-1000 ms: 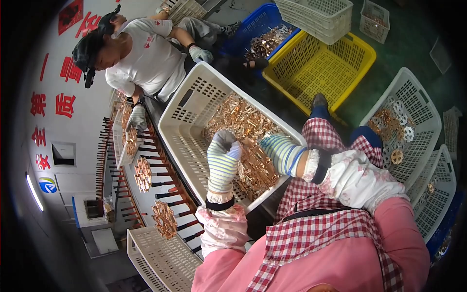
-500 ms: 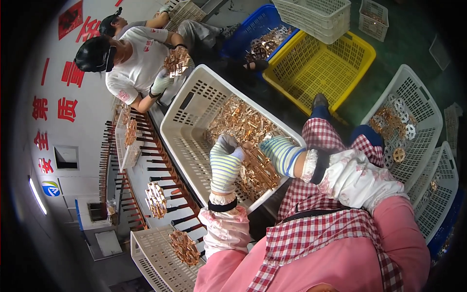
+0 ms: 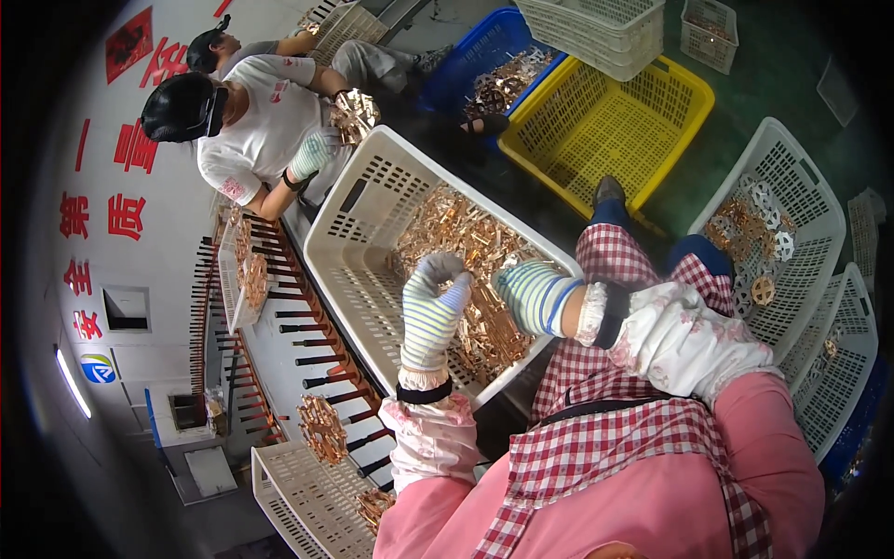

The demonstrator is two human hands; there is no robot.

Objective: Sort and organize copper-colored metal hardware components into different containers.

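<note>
Left hand (image 3: 433,312): in a striped glove, raised over the copper parts (image 3: 475,270), fingers curled together at the top; whether it grips a piece cannot be told.
Right hand (image 3: 531,293): also striped-gloved, reaching into the pile, fingers buried among the parts; its grip cannot be told.
Copper parts: a heap filling the far half of the white crate (image 3: 358,247), which is tilted against the person's lap.
White crates: one in use, two at the right (image 3: 801,200) holding round pieces, one stacked at the top (image 3: 605,28), one low on the left (image 3: 298,498).
Coloured crates: one yellow crate (image 3: 605,130), one blue crate (image 3: 475,51).
Co-workers: two people (image 3: 265,121) seated beyond.
Rack (image 3: 312,359): rows of dark pegs, several carrying copper clusters.
</note>
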